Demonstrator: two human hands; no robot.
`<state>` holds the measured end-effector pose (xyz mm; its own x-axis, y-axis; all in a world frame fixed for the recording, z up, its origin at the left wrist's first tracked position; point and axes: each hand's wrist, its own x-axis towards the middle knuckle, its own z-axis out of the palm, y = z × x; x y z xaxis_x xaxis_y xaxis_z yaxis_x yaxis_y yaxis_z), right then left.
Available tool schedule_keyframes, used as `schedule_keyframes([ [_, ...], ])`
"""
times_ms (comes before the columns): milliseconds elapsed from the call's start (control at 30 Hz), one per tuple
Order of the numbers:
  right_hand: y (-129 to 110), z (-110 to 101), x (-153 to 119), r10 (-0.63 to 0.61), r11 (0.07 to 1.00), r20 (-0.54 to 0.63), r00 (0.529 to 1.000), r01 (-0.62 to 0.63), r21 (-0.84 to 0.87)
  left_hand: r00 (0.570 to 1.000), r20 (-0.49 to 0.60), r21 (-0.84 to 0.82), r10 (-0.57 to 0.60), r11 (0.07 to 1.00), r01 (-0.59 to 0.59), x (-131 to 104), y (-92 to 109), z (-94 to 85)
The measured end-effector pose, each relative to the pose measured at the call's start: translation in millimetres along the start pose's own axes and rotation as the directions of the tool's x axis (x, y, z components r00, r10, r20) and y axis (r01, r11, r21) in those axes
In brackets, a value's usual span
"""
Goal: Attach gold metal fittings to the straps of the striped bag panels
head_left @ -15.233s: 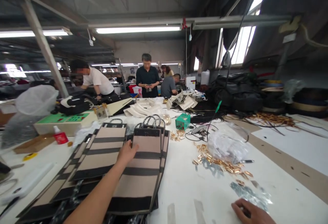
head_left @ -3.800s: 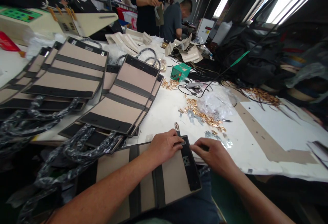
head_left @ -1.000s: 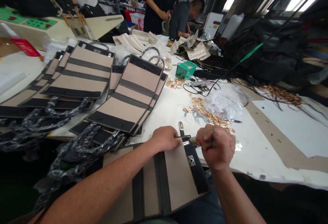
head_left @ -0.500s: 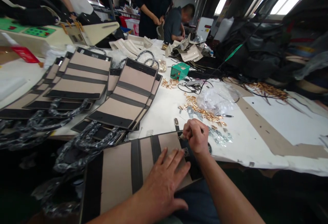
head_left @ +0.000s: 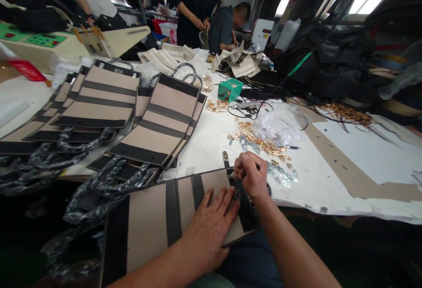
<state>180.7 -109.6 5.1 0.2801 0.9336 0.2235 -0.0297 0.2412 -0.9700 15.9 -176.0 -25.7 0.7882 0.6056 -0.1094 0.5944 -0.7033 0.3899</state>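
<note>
Looking light and stiff, that flat beige-and-black striped panel (head_left: pixel 185 200) is probably best held by its edges; left hand (head_left: pixel 209 224) fingers spread, right hand (head_left: pixel 252 176) clamped on some mostly hidden tool (head_left: pixel 232 175).

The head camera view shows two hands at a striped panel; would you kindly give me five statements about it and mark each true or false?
1. The left hand lies on the striped panel. True.
2. The right hand is open, palm up. False: it is curled shut around a slim tool, mostly hidden.
3. The green box on the table shows a small lit light. True.
4. All the loose gold-coloured pieces lie on the striped panel. False: they lie on the table, beyond the hands.
5. Handles wrapped in clear plastic hang over the table's near edge. True.
</note>
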Motion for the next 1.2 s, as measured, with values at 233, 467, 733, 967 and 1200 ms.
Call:
schedule_keyframes([
  [233, -5, -3, -4, 0.015, 0.999, 0.006, 1.000, -0.016, 0.042, 0.997, 0.069, 0.055, 0.031, 0.998, -0.034, 5, -1, -0.3],
  [467, -16, -24, -19, 0.034, 0.946, -0.044, 0.998, -0.018, 0.325, 0.994, 0.054, 0.060, 0.096, 0.993, -0.099, 4, -4, -11.2],
  [733, 0, -38, -17, 0.217, 0.840, -0.160, 0.963, -0.101, 0.534, 0.993, 0.047, 0.048, 0.105, 0.993, -0.108, 6, -6, -9.5],
  [967, -9, -15, -32, 0.028, 0.993, 0.012, 1.000, -0.029, 0.115, 0.992, 0.045, -0.021, 0.118, 0.993, -0.118, 5, -5, -17.5],
  [1200, -23, -4, -34, 0.053, 0.961, 0.226, 0.973, 0.012, -0.277, 0.994, -0.070, -0.068, 0.080, 0.994, -0.085, 1, -6, -8.5],
])
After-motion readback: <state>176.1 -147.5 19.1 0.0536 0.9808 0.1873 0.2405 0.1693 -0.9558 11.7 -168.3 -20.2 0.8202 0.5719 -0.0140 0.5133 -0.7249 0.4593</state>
